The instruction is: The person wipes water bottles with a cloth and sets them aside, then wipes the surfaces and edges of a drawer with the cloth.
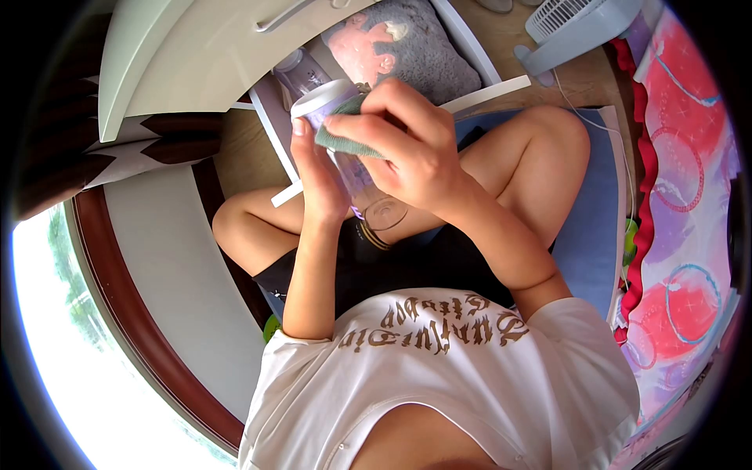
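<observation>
A clear water bottle (pixel 359 182) with a pale lilac and white lid (pixel 321 95) is held tilted above my lap, its round base toward me. My left hand (pixel 319 174) is closed around its side, with the thumb up near the lid. In my right hand (pixel 417 149) a folded grey-green cloth (pixel 350 129) is pinched and pressed against the bottle just below the lid. The fingers of my left hand behind the bottle are hidden.
An open white drawer (pixel 484 92) in front of me holds a grey plush cushion (pixel 439 59) and another clear bottle (pixel 301 72). A blue mat (pixel 583 200) lies under my crossed legs. A white fan (pixel 576 27) stands at upper right, beside a bed with patterned bedding (pixel 681 188).
</observation>
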Motion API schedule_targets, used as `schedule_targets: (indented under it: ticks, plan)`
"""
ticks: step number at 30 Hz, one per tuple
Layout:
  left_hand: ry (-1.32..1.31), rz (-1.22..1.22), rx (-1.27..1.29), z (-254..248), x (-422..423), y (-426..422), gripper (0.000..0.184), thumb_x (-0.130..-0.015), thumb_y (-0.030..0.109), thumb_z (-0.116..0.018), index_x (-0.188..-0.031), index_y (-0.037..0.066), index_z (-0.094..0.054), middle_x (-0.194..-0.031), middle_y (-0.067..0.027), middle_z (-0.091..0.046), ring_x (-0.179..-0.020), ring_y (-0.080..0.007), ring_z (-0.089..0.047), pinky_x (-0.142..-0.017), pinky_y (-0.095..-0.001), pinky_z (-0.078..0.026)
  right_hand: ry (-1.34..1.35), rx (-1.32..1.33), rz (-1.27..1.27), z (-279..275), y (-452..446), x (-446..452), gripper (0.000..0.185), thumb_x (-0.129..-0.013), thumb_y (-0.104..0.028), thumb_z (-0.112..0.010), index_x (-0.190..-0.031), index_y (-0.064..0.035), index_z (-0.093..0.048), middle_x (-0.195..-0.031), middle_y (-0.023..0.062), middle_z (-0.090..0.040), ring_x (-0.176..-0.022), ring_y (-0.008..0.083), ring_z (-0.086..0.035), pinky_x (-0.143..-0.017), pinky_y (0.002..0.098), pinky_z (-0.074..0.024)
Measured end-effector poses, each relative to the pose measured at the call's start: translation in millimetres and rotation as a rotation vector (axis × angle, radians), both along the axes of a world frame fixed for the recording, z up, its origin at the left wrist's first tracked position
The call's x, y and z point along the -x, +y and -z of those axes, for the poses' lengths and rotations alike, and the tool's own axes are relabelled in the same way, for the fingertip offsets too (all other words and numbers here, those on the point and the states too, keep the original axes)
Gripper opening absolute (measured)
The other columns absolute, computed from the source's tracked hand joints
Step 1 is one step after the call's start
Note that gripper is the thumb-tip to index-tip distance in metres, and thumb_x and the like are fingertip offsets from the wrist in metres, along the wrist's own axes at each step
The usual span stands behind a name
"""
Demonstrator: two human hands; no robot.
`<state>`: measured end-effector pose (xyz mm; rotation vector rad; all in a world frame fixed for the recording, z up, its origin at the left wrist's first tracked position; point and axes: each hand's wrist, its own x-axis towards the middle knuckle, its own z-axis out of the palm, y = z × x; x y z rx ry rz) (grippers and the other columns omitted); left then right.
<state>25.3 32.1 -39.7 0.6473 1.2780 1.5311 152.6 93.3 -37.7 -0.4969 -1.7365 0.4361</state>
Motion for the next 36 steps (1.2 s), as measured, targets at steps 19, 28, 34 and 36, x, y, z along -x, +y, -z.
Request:
schedule_targets:
  ticks: [19, 28, 34, 36]
  plan:
    - [-0.228, 0.067, -0.069, -2.4, 6.7, 2.3, 0.080, -0.108, 0.064, -0.035, -0.140, -0.005, -0.060, -0.117, -0.0172, -0.073, -0.106, -0.0260, -0.072, -0.095, -0.0422, -0.059, 0.129, 0.162, 0.018, 4.1, 5.0, -2.3, 0.031, -0.084, 0.005, -0.072, -0.114, -0.0031, -0.066, -0.106, 0.0131, -0.064, -0.089, 0.0302, -0.066, -0.077, 0.0403, -0.0555]
    - [-0.092, 0.133, -0.082, -4.7, 6.5, -2.2, 0.078, -0.109, 0.063, -0.035, -0.144, -0.002, -0.057, -0.127, -0.0152, -0.069, -0.111, -0.0249, -0.070, -0.097, -0.0440, -0.059, 0.103, 0.315, 0.000, -2.8, 5.3, -1.0, 0.045, -0.082, -0.019, -0.086, -0.118, -0.0020, -0.064, -0.105, 0.0122, -0.064, -0.095, 0.0259, -0.063, -0.086, 0.0372, -0.0518]
    - [0.025, 0.071, 0.072, -4.3, 6.5, -4.7, 0.071, -0.110, 0.062, -0.032, -0.143, 0.003, -0.055, -0.130, -0.0127, -0.067, -0.120, -0.0250, -0.066, -0.103, -0.0439, -0.055, 0.084, 0.558, -0.312, -3.4, 11.0, 2.6, 0.027, -0.093, -0.017, -0.081, -0.111, 0.0005, -0.071, -0.115, 0.0136, -0.075, -0.110, 0.0221, -0.070, -0.099, 0.0364, -0.0530]
    - [0.028, 0.082, 0.093, -3.9, 7.9, -4.7, 0.071, -0.111, 0.062, -0.032, -0.144, 0.004, -0.054, -0.131, -0.0125, -0.067, -0.121, -0.0253, -0.065, -0.105, -0.0443, -0.054, 0.145, 0.548, -0.314, 4.1, 13.5, 9.6, 0.028, -0.092, -0.020, -0.082, -0.109, 0.0001, -0.072, -0.109, 0.0130, -0.075, -0.100, 0.0237, -0.072, -0.091, 0.0354, -0.0548]
